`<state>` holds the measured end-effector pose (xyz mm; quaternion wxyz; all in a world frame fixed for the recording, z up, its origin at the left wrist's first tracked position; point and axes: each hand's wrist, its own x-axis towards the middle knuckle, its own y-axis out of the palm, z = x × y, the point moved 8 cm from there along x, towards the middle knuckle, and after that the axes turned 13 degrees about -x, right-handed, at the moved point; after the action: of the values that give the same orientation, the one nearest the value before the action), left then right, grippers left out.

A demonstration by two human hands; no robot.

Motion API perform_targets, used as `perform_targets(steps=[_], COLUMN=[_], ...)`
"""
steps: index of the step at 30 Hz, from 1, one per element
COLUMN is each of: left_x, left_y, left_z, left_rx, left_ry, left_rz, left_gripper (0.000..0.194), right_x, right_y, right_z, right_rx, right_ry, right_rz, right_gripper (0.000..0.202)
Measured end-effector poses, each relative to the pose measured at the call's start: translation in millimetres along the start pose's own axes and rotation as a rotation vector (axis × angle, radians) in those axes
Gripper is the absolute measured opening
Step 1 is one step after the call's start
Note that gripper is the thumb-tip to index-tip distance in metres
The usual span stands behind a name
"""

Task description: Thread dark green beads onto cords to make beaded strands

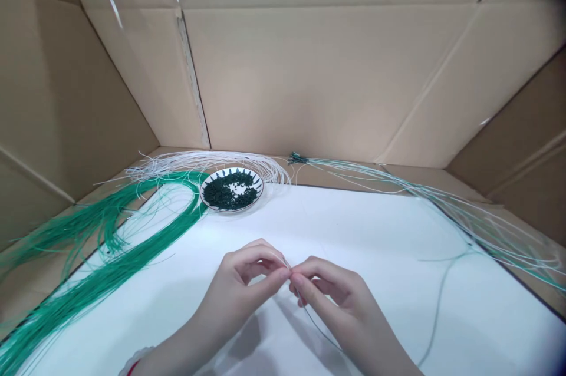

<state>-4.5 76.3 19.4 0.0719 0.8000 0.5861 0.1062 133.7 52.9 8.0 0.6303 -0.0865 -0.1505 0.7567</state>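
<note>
My left hand (254,279) and my right hand (333,290) meet fingertip to fingertip above the white board. Both are closed in a pinch on thin cord. A grey-green cord (319,329) runs down from the right fingertips beneath that palm. Between the left thumb and forefinger a fine pale strand (277,256) shows. Where the strands meet is covered by the fingertips, so I cannot tell whether they are joined. Another thin greenish cord (437,305) curves beside my right forearm; whether it belongs to the held cord cannot be made out.
Beyond my hands stands a striped-rim plate (204,200) of small dark green pieces. Loose green cords (145,252) spread along the left, with white cords (212,159) behind. A bundle of pale cords (411,186) lies back right. Cardboard walls (327,69) enclose the white board (375,228).
</note>
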Motion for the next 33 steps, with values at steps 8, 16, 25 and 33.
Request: perform_targets(steps=[8,16,25,33], left_x=[-3.7,-7.7,-5.8,-7.2], left_y=[-8.7,-10.4,-9.5,-6.5], left_z=[-7.0,7.9,9.7,13.2], left_rx=[0.049,-0.085,-0.168,-0.200], left_ry=[0.049,-0.080,-0.098,-0.137], left_rz=[-0.135,-0.152,-0.176,-0.150], left_gripper=[0.012,0.010,0.011,0.014], right_x=[-5.7,-7.6,-12.1,-12.8], right_y=[-8.3,3.1,7.3,9.4], right_z=[0.3,-9.7,-17.9,-16.6], right_rx=[-0.011,0.167,0.165,0.203], right_ry=[0.086,0.184,0.314,0.314], right_rz=[-0.103,-0.087,-0.072,-0.067], right_gripper=[0.022,0.021,0.017,0.022])
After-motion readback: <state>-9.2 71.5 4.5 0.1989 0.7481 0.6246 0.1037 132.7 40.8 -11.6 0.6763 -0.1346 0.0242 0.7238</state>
